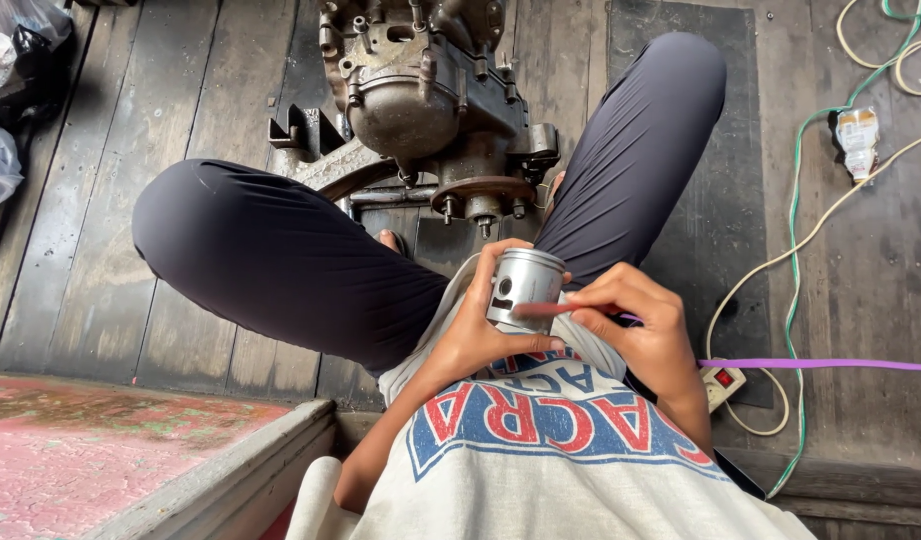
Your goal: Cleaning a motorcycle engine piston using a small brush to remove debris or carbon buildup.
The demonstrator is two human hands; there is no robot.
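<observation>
Engine block (421,90) top cut off by frame edge.

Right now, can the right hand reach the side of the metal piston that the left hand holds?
Probably yes. The right hand already has its index finger laid across the side of the metal piston, and the left hand grips from below and behind, leaving that side free.

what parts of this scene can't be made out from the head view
- Piston: its far side and lower skirt are hidden by the left hand wrapped round it.
- Right hand: what its fingertips press on the piston is too small to tell; a thin purple strip runs from it off the right edge.
- Engine block: its top is cut off by the upper edge.
- Power strip: partly hidden behind the right forearm.
</observation>
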